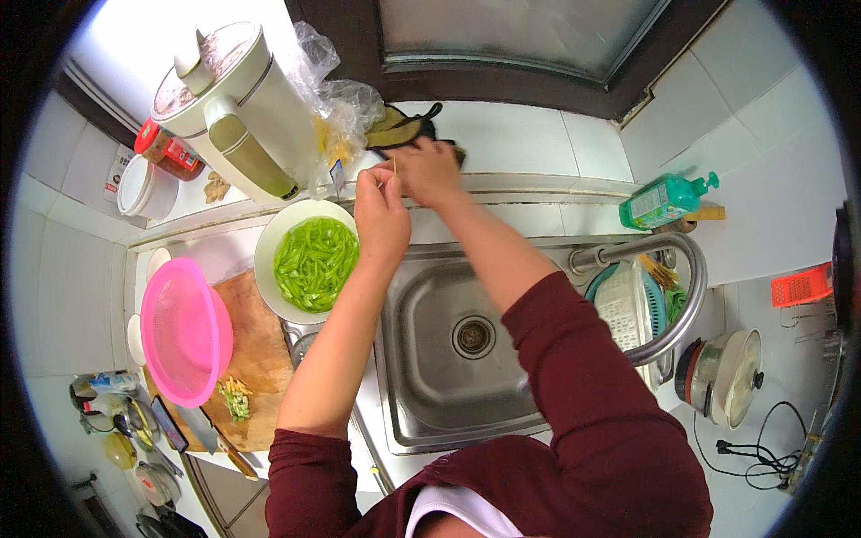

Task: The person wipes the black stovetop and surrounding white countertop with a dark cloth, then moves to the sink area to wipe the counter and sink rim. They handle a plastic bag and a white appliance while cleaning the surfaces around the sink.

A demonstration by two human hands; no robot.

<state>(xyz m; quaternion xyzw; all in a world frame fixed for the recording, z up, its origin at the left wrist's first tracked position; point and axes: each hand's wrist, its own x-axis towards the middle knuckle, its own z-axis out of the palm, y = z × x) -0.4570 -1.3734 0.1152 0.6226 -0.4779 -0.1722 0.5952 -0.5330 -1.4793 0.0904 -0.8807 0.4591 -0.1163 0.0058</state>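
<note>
My left hand (382, 218) is raised beside the white bowl, its thumb and fingers pinched on a thin, toothpick-like stick (395, 165). My right hand (427, 175), slightly blurred, reaches over the tiled ledge against an olive and black fabric item (397, 131). Its fingertips are partly hidden, and whether they grip anything is unclear. Just left of my left forearm, the white bowl (266, 269) holds green pepper strips (316, 262) that appear to lie in water. Crumpled clear plastic bags (346, 107) lie on the ledge by my hands.
Below my arms is a steel sink (430, 403), with a curved faucet (689, 289) at right. A pink colander (225, 329), a knife (202, 427) and chopped pieces (235, 398) rest on the wooden cutting board (266, 363). A soymilk-maker-like appliance (269, 128) and green pump bottle (656, 202) stand behind.
</note>
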